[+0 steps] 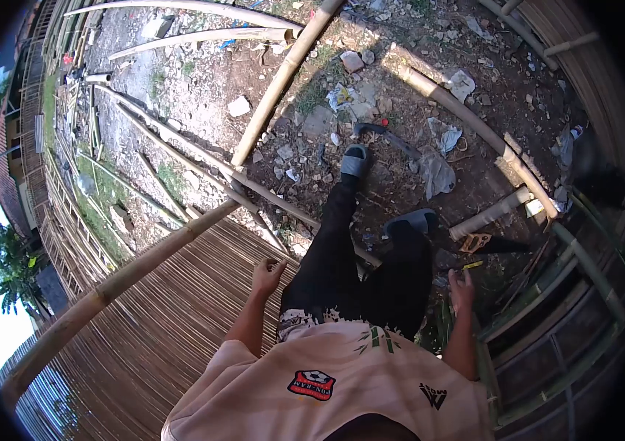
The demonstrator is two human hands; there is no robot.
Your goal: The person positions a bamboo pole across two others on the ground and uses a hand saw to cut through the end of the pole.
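Note:
My left hand [269, 277] hangs beside my left thigh, above slatted bamboo panelling [180, 294]. Its fingers are loosely bent and apart, with nothing in them. By my right thigh, my right hand [462, 288] is also empty, fingers slightly curled and spread. Closest to it on the ground lies a small yellow strip [472, 266]. Just beyond is a handsaw [476, 242] with a wooden handle and a dark blade, beside a short thick piece of bamboo [490, 215].
A long bamboo pole [283, 81] slants across the ground ahead; another pole [467, 117] lies to the right. Plastic scraps [437, 173], stones and a dark curved tool [388, 138] lie around my sandals [354, 162]. A thick bamboo rail [143, 262] runs along the left.

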